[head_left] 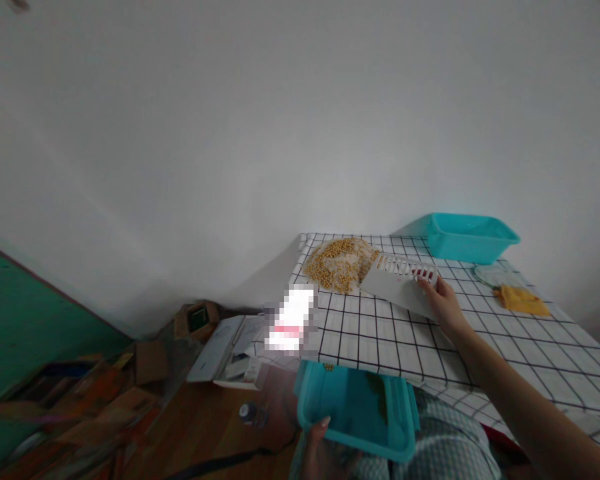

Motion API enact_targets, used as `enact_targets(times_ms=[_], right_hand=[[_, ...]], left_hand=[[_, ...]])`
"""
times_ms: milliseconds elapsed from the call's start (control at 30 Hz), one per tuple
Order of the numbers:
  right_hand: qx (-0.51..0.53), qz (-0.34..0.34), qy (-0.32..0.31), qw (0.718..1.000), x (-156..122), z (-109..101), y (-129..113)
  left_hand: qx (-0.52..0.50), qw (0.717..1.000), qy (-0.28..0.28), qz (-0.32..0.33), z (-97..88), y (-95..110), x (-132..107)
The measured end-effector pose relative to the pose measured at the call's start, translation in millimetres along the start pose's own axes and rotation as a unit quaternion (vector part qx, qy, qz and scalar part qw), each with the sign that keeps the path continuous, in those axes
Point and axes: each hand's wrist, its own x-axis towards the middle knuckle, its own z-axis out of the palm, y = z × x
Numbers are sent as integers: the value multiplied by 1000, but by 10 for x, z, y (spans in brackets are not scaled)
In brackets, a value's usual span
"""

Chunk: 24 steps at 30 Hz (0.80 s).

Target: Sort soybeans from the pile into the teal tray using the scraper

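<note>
My right hand [444,305] grips the near right end of a white plastic basket [395,287] with slotted sides. The basket is tilted on the table, its far left end touching a pile of yellow beans mixed with pale grains [341,265]. Below the table's front edge, my left hand [316,441] holds a turquoise plastic container [349,403] by its near left rim, thumb over the edge. A few yellow beans [329,367] show at its far side, and a dark greenish patch [379,393] lies along its right. My left fingers are mostly hidden underneath.
On the checked tablecloth [360,333], a turquoise basin [473,250] stands at the back right, near a yellow packet [523,301] and a clear plastic item [493,275]. A blurred bright rectangle [293,317] sits at the left edge. An open white box [230,353] and cardboard boxes [150,363] lie lower left.
</note>
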Motion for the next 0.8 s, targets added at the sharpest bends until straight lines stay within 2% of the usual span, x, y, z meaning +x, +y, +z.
enact_targets(times_ms=[400,800], right_hand=[[50,19,-25,998,-21,48,-7],[84,58,-40,994,-21,54,9]], left_hand=[[-14,1000,-18,-11,-87,-5,92],[-18,999,-34,-19,-92,-5,93]])
